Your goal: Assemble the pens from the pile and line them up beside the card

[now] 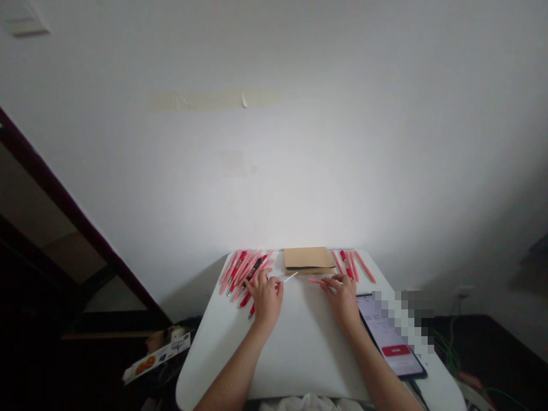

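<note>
My left hand is at the right edge of a pile of pens, some pink, some red, some dark. A thin white stick, perhaps a pen refill, sticks out from beside its thumb, and the fingers seem closed on it. The fingers of my right hand are closed on a pink pen, whose end points left towards the stick. Behind both hands lies a brown cardboard box with a dark slit along its front. Several pink and red pens lie to the right of the box.
The white table stands against a pale wall. A phone with a lit timer screen rests by my right forearm, a cable at its lower end. Left of the table, on the floor side, is a printed white box.
</note>
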`<state>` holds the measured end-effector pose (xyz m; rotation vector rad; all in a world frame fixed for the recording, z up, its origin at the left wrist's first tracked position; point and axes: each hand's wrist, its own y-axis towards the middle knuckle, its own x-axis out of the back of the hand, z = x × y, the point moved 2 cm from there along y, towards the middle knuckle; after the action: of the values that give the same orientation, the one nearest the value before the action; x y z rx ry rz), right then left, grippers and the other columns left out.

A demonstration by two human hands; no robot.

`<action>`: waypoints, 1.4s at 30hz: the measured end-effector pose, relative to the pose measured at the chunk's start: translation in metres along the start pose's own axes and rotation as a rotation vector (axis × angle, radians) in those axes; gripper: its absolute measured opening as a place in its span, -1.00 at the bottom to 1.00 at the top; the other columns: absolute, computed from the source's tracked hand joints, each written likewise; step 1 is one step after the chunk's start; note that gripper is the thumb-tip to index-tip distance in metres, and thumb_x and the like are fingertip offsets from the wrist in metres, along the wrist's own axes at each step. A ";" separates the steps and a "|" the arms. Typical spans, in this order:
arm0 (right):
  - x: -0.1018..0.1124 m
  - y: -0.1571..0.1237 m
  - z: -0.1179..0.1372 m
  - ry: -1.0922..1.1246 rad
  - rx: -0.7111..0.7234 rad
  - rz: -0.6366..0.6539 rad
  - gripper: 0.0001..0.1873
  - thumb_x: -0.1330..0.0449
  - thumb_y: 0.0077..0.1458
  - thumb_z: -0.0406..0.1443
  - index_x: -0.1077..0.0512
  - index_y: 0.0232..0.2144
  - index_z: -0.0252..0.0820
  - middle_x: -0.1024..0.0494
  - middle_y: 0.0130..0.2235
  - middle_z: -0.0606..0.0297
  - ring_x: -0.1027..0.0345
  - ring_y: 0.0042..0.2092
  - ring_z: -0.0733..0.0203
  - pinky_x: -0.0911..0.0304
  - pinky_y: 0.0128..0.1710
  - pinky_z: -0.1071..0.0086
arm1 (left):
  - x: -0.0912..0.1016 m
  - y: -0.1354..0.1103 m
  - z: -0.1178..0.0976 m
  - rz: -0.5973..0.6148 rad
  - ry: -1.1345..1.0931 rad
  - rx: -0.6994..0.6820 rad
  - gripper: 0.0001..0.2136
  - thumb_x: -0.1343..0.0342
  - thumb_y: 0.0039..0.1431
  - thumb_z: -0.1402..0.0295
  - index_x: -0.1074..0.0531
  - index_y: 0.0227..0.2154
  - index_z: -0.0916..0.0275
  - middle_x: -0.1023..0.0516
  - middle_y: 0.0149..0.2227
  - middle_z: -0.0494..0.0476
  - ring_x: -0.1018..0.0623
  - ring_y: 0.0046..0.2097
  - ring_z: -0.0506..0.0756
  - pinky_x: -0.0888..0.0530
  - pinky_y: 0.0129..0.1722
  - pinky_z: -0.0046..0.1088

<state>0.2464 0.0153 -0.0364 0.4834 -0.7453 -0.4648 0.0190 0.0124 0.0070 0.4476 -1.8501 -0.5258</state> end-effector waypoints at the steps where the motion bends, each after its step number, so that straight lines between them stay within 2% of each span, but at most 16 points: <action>1: 0.000 0.000 0.000 0.003 -0.002 -0.003 -0.65 -0.10 0.18 -0.11 -0.64 -0.27 -0.12 -0.41 -0.15 0.05 -0.22 -0.05 -0.04 -0.22 0.03 0.02 | 0.001 0.000 0.000 -0.008 0.013 0.004 -0.90 -0.11 0.19 0.39 -0.53 -0.38 0.18 -0.49 0.01 0.20 -0.40 0.15 0.30 -0.11 0.22 0.34; 6: 0.001 0.000 0.001 0.011 -0.007 -0.001 -0.65 -0.10 0.18 -0.12 -0.64 -0.27 -0.12 -0.41 -0.15 0.04 -0.22 -0.05 -0.04 -0.22 0.03 0.03 | 0.004 0.002 0.002 -0.013 0.109 0.064 -0.88 -0.10 0.19 0.38 -0.53 -0.38 0.23 -0.49 0.02 0.27 -0.39 0.15 0.33 -0.16 0.21 0.28; 13: 0.001 0.000 0.002 0.016 0.000 -0.006 -0.66 -0.12 0.18 -0.12 -0.64 -0.27 -0.14 -0.41 -0.16 0.04 -0.23 -0.07 -0.04 -0.22 0.02 0.02 | 0.001 0.001 0.002 0.028 0.177 0.072 -0.88 -0.11 0.13 0.39 -0.54 -0.35 0.26 -0.46 0.07 0.28 -0.34 0.19 0.32 -0.02 0.27 0.29; 27: 0.000 0.000 0.003 0.020 0.013 0.009 -0.62 -0.11 0.18 -0.07 -0.64 -0.27 -0.14 -0.42 -0.15 0.02 -0.26 -0.06 -0.05 -0.23 0.02 0.02 | -0.004 0.000 0.003 0.105 0.203 0.079 -0.86 -0.11 0.15 0.36 -0.54 -0.30 0.23 -0.44 0.07 0.26 -0.33 0.18 0.30 -0.04 0.26 0.26; 42: -0.004 0.000 -0.002 0.027 0.023 0.028 -0.58 -0.07 0.21 -0.04 -0.64 -0.26 -0.14 -0.44 -0.15 0.03 -0.28 -0.05 -0.04 -0.25 0.02 0.02 | -0.003 -0.001 0.003 0.099 0.189 0.084 -0.87 -0.14 0.13 0.31 -0.50 -0.29 0.21 -0.43 0.04 0.25 -0.32 0.18 0.31 -0.07 0.25 0.27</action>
<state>0.2448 0.0181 -0.0400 0.4990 -0.7313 -0.4239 0.0173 0.0137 0.0036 0.4436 -1.7071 -0.3284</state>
